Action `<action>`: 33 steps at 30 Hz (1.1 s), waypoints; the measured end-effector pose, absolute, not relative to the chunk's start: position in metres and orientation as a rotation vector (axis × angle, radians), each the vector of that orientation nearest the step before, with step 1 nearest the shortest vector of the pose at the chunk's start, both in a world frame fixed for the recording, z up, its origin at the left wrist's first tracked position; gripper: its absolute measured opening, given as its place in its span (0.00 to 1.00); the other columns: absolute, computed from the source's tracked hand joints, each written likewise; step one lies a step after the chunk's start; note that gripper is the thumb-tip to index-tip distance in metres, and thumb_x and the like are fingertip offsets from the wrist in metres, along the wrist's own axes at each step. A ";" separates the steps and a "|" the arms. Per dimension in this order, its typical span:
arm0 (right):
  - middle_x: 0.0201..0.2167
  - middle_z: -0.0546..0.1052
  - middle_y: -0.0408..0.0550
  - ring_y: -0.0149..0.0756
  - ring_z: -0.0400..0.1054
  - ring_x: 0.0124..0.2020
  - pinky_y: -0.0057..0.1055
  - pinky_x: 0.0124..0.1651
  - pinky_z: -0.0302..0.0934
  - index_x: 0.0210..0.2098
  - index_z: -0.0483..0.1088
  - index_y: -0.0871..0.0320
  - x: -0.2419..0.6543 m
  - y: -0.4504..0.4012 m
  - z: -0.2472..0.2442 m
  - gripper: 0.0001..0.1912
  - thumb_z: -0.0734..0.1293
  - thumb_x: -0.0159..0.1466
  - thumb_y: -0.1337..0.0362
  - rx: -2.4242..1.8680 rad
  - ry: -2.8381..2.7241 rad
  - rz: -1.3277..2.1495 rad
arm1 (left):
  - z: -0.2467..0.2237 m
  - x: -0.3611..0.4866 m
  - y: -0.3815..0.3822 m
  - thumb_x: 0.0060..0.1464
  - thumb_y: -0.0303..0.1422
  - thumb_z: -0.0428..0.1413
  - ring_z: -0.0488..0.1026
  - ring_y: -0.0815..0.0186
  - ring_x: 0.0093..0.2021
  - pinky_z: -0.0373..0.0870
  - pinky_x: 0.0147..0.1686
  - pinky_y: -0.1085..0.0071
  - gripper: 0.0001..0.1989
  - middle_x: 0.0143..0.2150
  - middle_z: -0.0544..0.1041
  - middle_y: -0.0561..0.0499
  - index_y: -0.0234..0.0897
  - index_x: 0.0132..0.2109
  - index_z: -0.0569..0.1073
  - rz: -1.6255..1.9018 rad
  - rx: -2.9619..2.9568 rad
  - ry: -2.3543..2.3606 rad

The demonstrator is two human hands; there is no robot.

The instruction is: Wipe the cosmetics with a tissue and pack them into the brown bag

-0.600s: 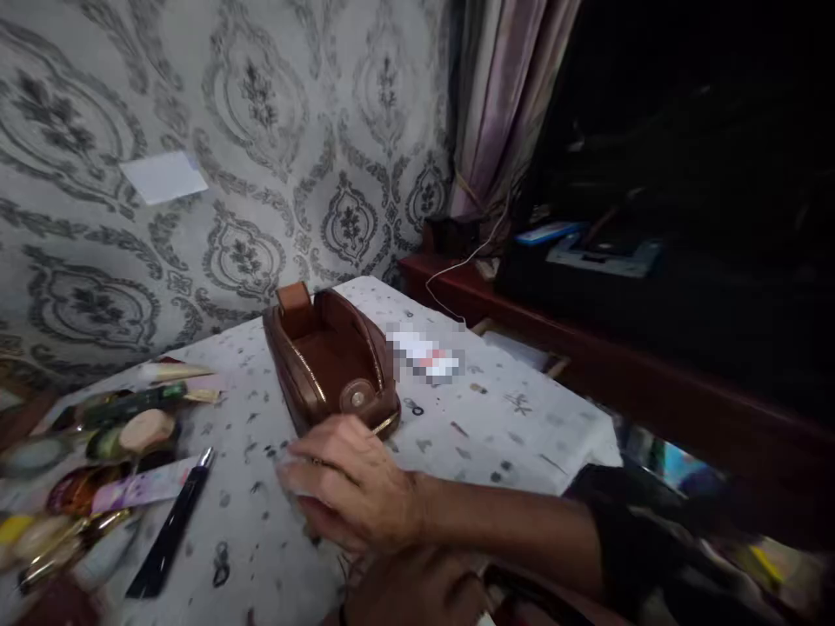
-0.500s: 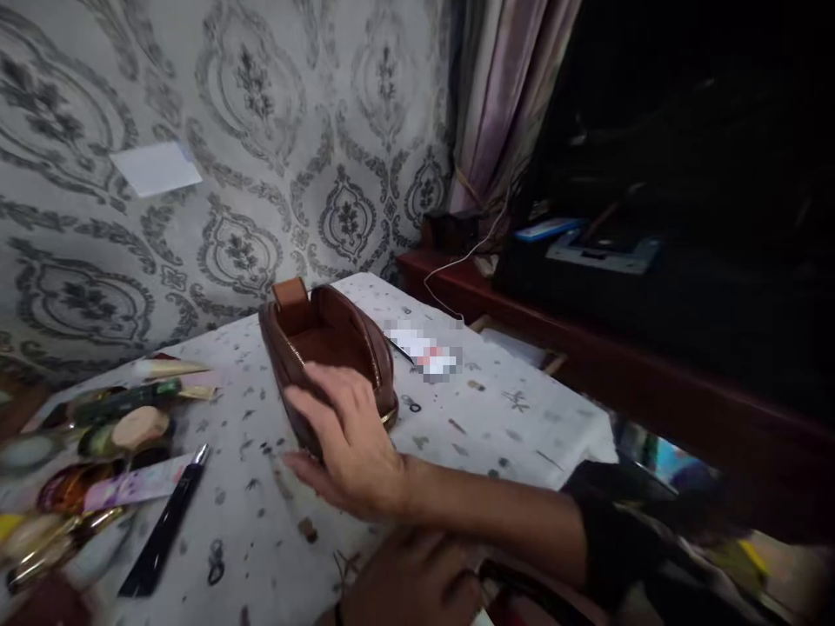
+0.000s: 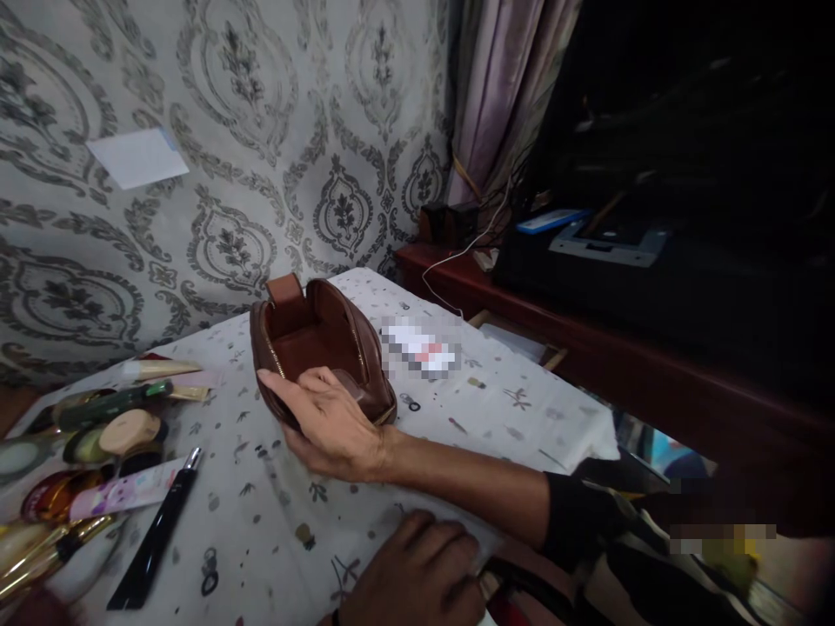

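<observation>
A brown leather toiletry bag (image 3: pixel 382 365) stands on the table, its zipped top wide apart. My right hand (image 3: pixel 332 426) grips the bag's near left wall, with some fingers over the rim and the rest outside. Beside those fingers, a pale round shape shows dimly inside the bag; I cannot tell what it is. My left hand (image 3: pixel 414 569) lies at the table's near edge, fingers loosely stretched and holding nothing visible. Left of the bag are several cosmetics: a black tube (image 3: pixel 156 539), a pink-white tube (image 3: pixel 127 487), a dark green tube (image 3: pixel 114 407) and a beige-lidded jar (image 3: pixel 132 430).
A patterned white cloth (image 3: pixel 515 417) covers the table. A blurred-out white item (image 3: pixel 417 346) lies right of the bag. Behind are a dark red cabinet (image 3: pixel 587 348) with a part-open drawer, a large black screen (image 3: pixel 718 217) and a white cable (image 3: pixel 450 261).
My right hand has gone from resting spread over the bag's near end to gripping its wall. The bag now tilts slightly and its mouth is wider. My left hand stays low.
</observation>
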State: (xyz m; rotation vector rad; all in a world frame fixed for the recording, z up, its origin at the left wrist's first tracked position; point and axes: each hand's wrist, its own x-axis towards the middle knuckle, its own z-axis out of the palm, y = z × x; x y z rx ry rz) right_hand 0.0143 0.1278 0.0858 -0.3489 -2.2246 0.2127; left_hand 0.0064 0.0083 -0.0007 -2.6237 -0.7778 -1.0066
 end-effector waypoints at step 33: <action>0.35 0.78 0.49 0.41 0.71 0.38 0.45 0.50 0.62 0.58 0.61 0.56 0.162 0.205 0.069 0.18 0.53 0.72 0.61 -0.884 -1.605 0.260 | -0.015 0.008 0.014 0.67 0.27 0.44 0.76 0.70 0.43 0.73 0.48 0.73 0.16 0.38 0.80 0.53 0.36 0.39 0.77 -1.178 -2.540 -0.838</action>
